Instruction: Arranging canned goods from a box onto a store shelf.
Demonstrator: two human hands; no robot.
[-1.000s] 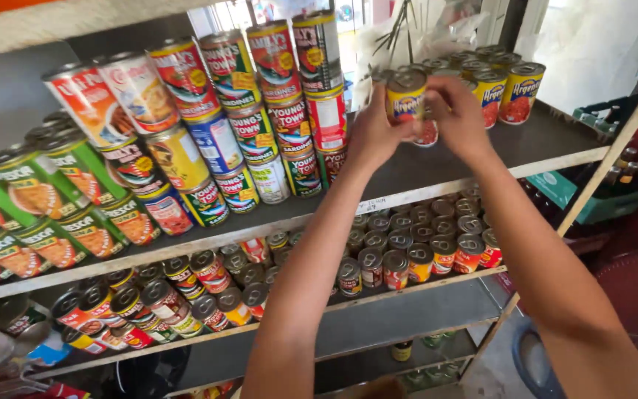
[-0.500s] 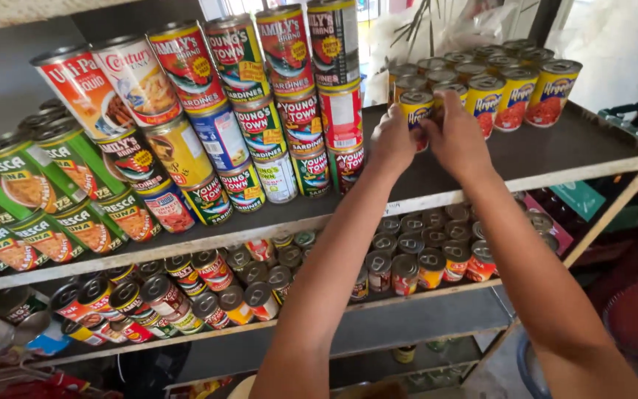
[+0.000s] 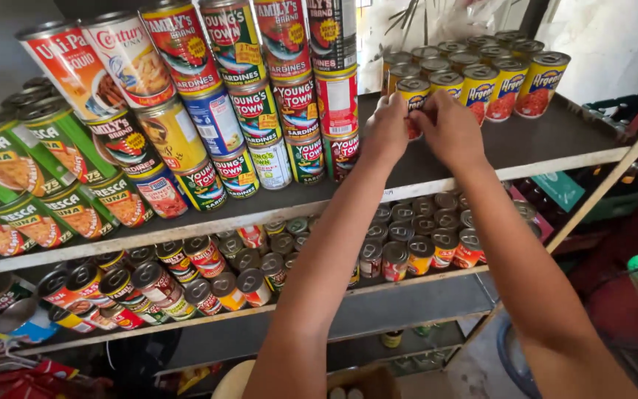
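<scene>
while both my hands grasp one yellow can [image 3: 413, 100], left hand [image 3: 384, 133] and right hand [image 3: 450, 129] fingers clenched round it, it stands seated on the upper shelf [image 3: 555, 140] beside its row [image 3: 496, 81]; release remains.

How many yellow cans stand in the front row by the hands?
5: one can held between left hand and right hand, then four to its right. Rows behind are partly hidden.

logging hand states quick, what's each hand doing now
left hand: closed on the yellow-labelled can
right hand: closed on the same can
</scene>
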